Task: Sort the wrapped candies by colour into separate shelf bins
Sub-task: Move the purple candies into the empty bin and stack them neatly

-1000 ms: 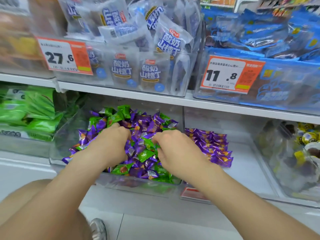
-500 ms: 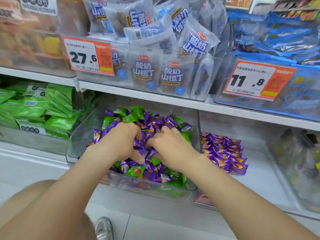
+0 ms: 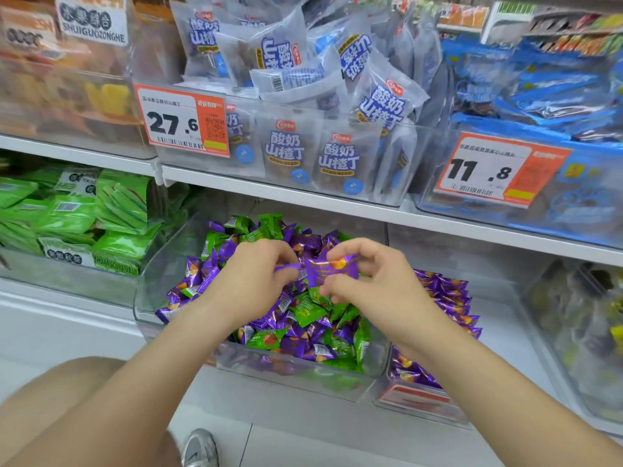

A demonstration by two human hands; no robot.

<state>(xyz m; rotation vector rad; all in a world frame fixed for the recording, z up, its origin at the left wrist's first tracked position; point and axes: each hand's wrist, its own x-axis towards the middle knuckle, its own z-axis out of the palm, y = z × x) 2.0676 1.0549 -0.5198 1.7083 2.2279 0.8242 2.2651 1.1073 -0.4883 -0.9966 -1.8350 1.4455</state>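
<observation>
Watching both hands work above the clear plastic shelf bin (image 3: 156, 279) at centre view, which is heaped with a mixed pile of purple and green foil-wrapped candies (image 3: 303, 320).

- Left hand (image 3: 251, 281): at nine o'clock of the pile's crest, fingers curled. Thumb and forefinger pinch the left end of a small bunch of purple foil-wrapped candies (image 3: 332, 266).
- Right hand (image 3: 374, 286): at three o'clock of that bunch, fingers curled round its right side, thumb underneath. Grasping, not loose.
- The bunch sits between the two hands, lifted just clear of the pile. How many candies are in it I cannot tell.
- At three o'clock of the mixed bin, touching its side, a second clear plastic bin (image 3: 418, 404) holds a neat row of purple candies only (image 3: 448, 298). My right forearm crosses its front corner.
- At nine o'clock, a clear bin of flat green snack packets (image 3: 67, 217).
- At twelve o'clock, on the shelf above, frosted white pouches with blue lettering (image 3: 290, 153) behind an orange-and-white price tag reading 27.6 (image 3: 182, 121).
- At two o'clock, glossy blue packets (image 3: 546, 82) with a tag reading 11.8 (image 3: 485, 170).
- At six o'clock, a grey shoe toe (image 3: 199, 446) on pale floor, and a bare knee (image 3: 67, 416) at seven.
</observation>
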